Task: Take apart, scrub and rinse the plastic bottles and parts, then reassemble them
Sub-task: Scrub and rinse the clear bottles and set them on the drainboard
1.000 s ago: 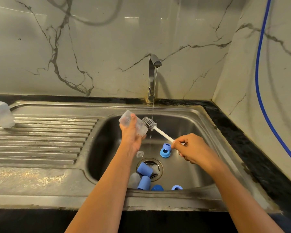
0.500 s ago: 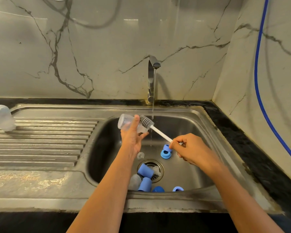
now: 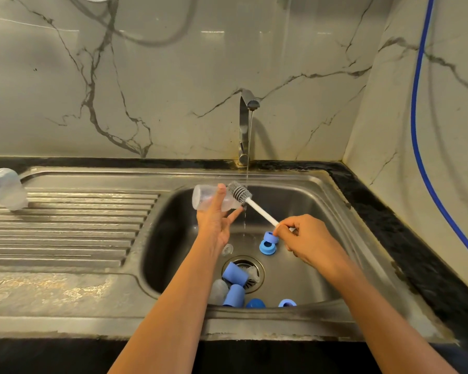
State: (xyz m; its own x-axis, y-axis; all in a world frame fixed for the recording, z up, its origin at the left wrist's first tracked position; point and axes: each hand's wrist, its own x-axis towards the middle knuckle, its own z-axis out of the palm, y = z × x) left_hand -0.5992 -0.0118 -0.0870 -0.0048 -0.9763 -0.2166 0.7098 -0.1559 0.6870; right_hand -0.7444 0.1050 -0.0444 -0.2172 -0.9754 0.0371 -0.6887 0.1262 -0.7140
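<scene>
Our left hand (image 3: 214,224) grips a clear bottle (image 3: 214,201) over the sink (image 3: 322,211). Our right hand (image 3: 305,238) pinches the brush (image 3: 239,192), bristles at the bottle's mouth.

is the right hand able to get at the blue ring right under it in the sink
Probably yes: the blue ring lies just below the right hand, nothing between, though it pinches the brush handle and would need freeing first.

Sink (image 3: 333,238) holds blue caps (image 3: 235,275) (one over the drain (image 3: 244,261)); drainboard (image 3: 65,233) bears a bottle (image 3: 6,188).
</scene>
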